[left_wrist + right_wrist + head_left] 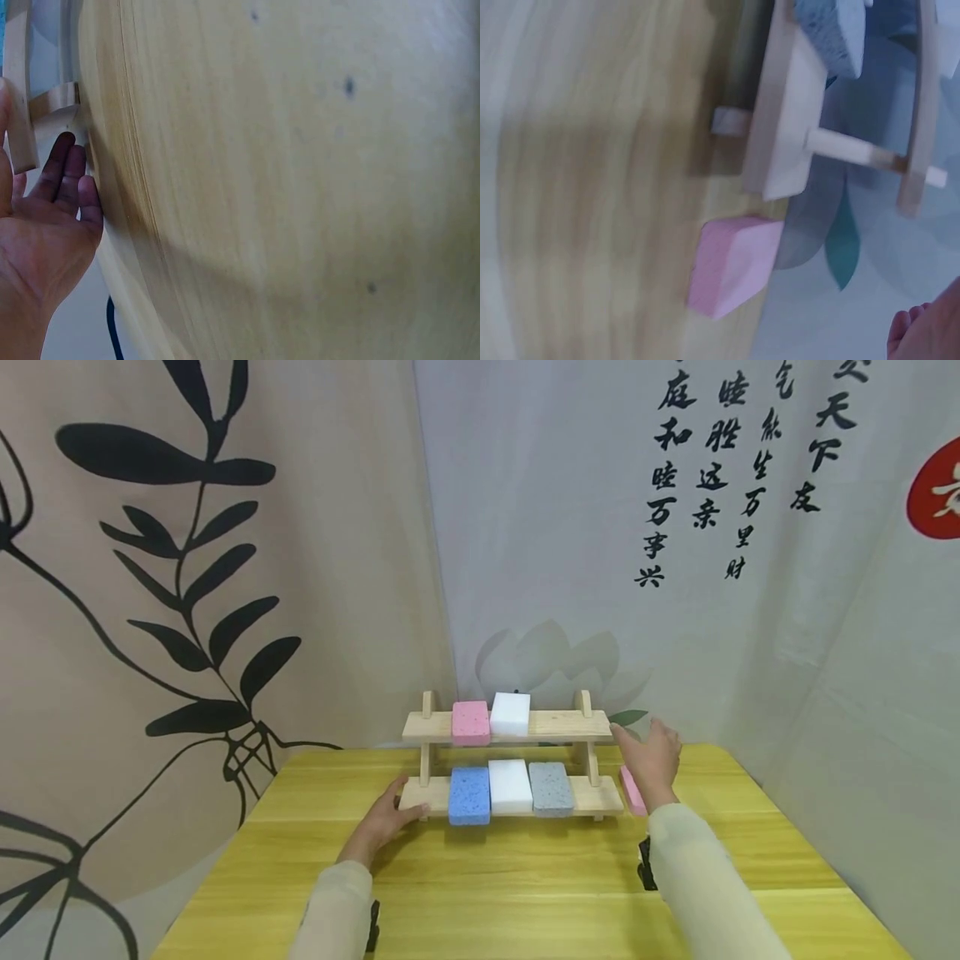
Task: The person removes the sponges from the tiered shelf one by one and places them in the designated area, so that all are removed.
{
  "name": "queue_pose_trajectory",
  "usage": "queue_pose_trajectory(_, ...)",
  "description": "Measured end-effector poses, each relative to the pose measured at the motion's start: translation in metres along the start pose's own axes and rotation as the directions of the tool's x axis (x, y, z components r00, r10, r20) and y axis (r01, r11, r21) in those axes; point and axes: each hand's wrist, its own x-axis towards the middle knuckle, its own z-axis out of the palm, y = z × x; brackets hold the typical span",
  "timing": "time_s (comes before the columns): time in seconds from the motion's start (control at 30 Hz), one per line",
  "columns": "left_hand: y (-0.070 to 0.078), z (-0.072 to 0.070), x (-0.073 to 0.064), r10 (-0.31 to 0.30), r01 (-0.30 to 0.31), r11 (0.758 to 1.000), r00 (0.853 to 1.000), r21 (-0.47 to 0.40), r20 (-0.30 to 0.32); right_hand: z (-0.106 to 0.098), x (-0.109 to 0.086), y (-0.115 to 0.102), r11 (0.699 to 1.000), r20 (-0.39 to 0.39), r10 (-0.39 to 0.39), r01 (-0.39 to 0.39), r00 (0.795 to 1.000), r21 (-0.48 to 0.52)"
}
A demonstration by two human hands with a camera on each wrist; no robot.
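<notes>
Head view: black lettering “万事兴” above wooden rack between hands.

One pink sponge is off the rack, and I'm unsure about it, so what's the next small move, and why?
I'd probably lower the right hand toward the pink sponge on the table: it lies beside the wooden rack, not on it, and that hand appears empty and close by.

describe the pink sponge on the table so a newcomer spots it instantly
On the yellow table stands a two-tier wooden rack. Just beyond the rack's right end, near the right hand, is the pink sponge. Unlike the other pink one, on the upper shelf, it sits directly on the tabletop.
</notes>
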Motion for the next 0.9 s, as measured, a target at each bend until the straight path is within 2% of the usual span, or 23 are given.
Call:
queue_pose_trajectory(0.4, 0.002, -0.001, -0.002, 0.014, -0.014, 1.000, 1.000, -0.018, -0.001, 0.041, -0.002, -0.049, 0.998, 0.043, -0.054, 0.056, 0.998, -0.041)
queue_pose_trajectory(0.7, 0.003, -0.001, -0.004, 0.011, -0.011, 1.000, 1.000, -0.021, -0.003, 0.084, -0.015, -0.082, 0.995, 0.066, -0.095, 0.096, 0.993, -0.015)
queue_pose_trajectory(0.9, 0.003, 0.000, -0.003, 0.020, -0.020, 1.000, 1.000, -0.011, -0.005, 0.111, -0.024, -0.095, 0.996, 0.095, -0.060, 0.065, 0.994, -0.056)
